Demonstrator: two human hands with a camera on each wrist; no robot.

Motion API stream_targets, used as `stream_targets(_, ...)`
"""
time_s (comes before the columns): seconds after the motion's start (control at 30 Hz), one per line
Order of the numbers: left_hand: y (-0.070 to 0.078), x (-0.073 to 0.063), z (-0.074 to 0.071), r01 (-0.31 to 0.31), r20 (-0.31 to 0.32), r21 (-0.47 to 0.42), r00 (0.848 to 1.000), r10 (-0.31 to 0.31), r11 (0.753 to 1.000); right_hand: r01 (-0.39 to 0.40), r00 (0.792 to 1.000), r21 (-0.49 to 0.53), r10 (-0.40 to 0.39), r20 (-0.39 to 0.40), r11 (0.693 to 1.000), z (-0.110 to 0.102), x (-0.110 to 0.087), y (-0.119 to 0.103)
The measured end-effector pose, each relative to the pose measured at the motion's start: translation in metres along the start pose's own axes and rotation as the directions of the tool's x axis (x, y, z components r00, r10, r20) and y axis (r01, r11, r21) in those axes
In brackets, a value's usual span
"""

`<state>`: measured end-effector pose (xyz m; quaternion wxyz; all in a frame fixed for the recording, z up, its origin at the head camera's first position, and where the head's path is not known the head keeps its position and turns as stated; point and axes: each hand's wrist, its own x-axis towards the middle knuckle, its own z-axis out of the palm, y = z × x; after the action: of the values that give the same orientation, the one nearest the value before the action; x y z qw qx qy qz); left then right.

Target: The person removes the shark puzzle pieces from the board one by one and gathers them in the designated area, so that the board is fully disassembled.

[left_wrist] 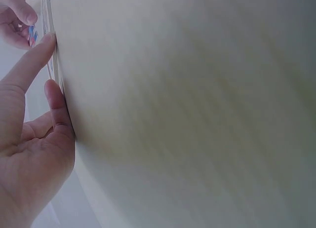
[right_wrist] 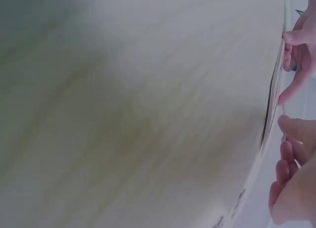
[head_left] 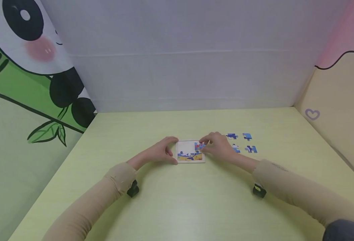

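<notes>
A small white-framed puzzle tray (head_left: 185,146) lies flat on the table, its lower part covered with joined yellow and blue pieces (head_left: 190,156). My left hand (head_left: 159,151) holds the tray at its left side, thumb at the near corner and forefinger at the far one. In the left wrist view, two fingertips (left_wrist: 50,39) rest along the tray's edge. Over the tray's right side, my right hand (head_left: 220,147) pinches a blue and red puzzle piece (head_left: 198,146) between thumb and fingers. That piece (left_wrist: 32,34) stands tilted in the left wrist view.
Several loose blue puzzle pieces (head_left: 251,149) lie right of the tray, one partly behind the right hand. A pale wall (head_left: 189,80) closes off the table's (head_left: 177,201) far edge. Printed panels (head_left: 339,127) stand at both sides.
</notes>
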<state>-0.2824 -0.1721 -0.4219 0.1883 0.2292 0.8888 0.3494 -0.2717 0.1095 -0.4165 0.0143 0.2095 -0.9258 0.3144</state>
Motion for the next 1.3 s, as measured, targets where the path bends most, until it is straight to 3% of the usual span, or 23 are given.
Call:
stream_targets(0.2,-0.001,-0.001,0.000,-0.001,0.000,-0.007,1.000,0.001,1.000,0.041,0.998,-0.048,-0.043,-0.045,0.998,-0.007,-0.011,0.011)
stream_targets(0.43,-0.004,-0.001,0.000,-0.002,0.003,-0.017,1.000,0.002,1.000,0.018,0.999,-0.054,-0.020,-0.045,0.998,-0.015,-0.025,0.026)
stream_targets(0.93,-0.002,-0.002,-0.001,0.008,0.004,-0.011,1.000,-0.008,1.000,-0.085,0.988,-0.054,0.092,0.122,0.995,-0.041,-0.031,0.046)
stream_targets(1.3,0.001,-0.002,0.000,0.009,-0.002,-0.008,1.000,-0.009,1.000,-0.075,0.993,-0.103,0.084,0.087,0.992,-0.044,-0.026,0.046)
